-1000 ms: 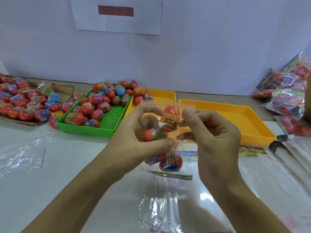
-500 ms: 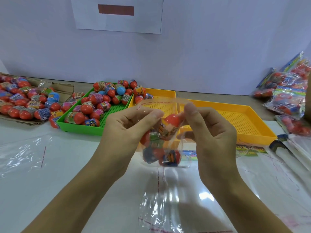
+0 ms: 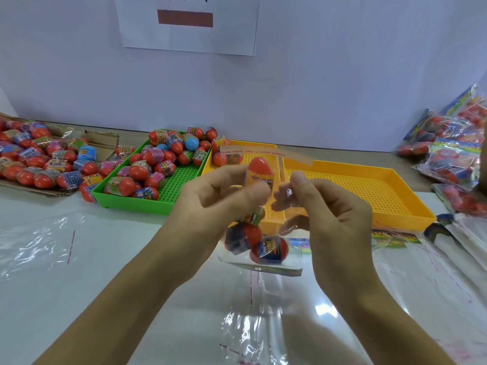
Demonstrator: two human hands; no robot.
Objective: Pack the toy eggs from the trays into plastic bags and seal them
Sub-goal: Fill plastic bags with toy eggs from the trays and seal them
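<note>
Left hand (image 3: pixel 221 198): bare — no glove, ring or band in view.
Right hand (image 3: pixel 329 212): bare as well; thumbnail short and unpainted.
Left forearm (image 3: pixel 131 291): no sleeve, uncovered down to the frame's lower edge.
Right forearm (image 3: pixel 374 312): no sleeve — no watch or strap at the wrist.

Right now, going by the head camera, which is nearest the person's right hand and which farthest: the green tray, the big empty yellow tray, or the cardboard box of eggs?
Measured from the right hand:
1. The big yellow tray, just behind the hand, to its right.
2. The green tray, across to the left, beyond the left hand.
3. The cardboard box of eggs, at the far left edge.
</note>
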